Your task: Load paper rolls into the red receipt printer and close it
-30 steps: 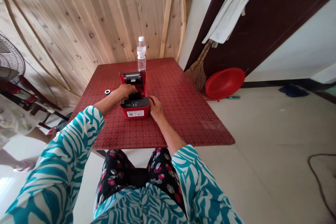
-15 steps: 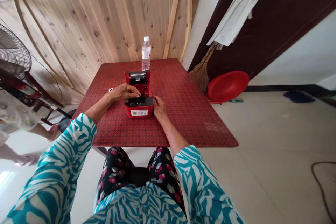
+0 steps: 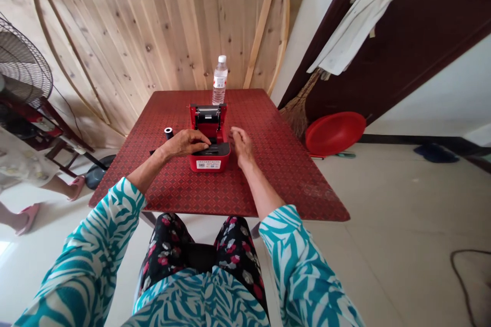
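Observation:
A red and black printer [image 3: 210,165] stands on the table with its lid [image 3: 209,114] raised and a white label on its front. My left hand [image 3: 187,142] reaches over from the left, its fingers stretched onto the black top panel by the edge of the cavity. Part of the inside is hidden behind these fingers. Just off the printer's right side is my right hand [image 3: 243,147], fingers loosely bent and apart, nothing visible in them. Beyond my left wrist, a small black roll [image 3: 168,133] with a white end stands upright.
A water bottle [image 3: 220,80] stands behind the printer on the red patterned table [image 3: 276,179]. On the floor to the right are a red basin [image 3: 335,133] and a broom [image 3: 301,104]. A fan [image 3: 25,64] and another person's legs [image 3: 57,186] are at the left.
My left hand has moved out of the cavity toward the printer's front panel. My right hand has let go of the printer's right side and moved slightly away. The view has shifted left.

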{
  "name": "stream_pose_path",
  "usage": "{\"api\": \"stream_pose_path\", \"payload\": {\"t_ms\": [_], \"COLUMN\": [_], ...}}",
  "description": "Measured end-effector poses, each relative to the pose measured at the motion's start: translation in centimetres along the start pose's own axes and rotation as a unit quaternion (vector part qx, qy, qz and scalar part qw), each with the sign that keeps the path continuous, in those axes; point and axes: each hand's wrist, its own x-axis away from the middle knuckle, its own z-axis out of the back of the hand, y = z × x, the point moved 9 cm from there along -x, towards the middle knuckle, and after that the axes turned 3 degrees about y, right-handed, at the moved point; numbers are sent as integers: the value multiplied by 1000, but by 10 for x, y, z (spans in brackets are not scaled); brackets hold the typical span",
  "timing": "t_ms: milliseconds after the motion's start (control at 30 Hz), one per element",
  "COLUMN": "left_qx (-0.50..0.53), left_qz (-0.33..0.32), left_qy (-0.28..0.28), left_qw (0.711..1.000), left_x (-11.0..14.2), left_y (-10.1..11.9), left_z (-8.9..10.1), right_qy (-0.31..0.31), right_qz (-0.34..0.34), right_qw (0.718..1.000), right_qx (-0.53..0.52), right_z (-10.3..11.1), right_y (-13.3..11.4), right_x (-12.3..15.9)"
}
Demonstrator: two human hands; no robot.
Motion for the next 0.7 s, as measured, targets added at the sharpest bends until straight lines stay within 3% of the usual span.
{"api": "stream_pose_path", "payload": {"t_ms": [133,267,433,567,700], "left_qx": [-111,-197,-256,-299,-265], "left_qz": [-72,-65,-25,-7,10], "left_qy": [27,27,77,165,217], "left_qw": [991,978,963,940,940], "left_x": [0,2,11,24,33], "left_y": [17,21,29,43,32], "left_z": [4,2,4,13,19], "right_qy": [-71,-95,-89,-89,-94], "right_qz": [16,52,120,175,209], "right_qw": [997,994,989,980,973], "right_qx": [-24,-34,-10,19,32], "right_z": [-28,-43,-29,-14,-10], "right_y": [-33,-59,-73,-78,-77], "right_x": [-36,-47,-14,26,47]}}
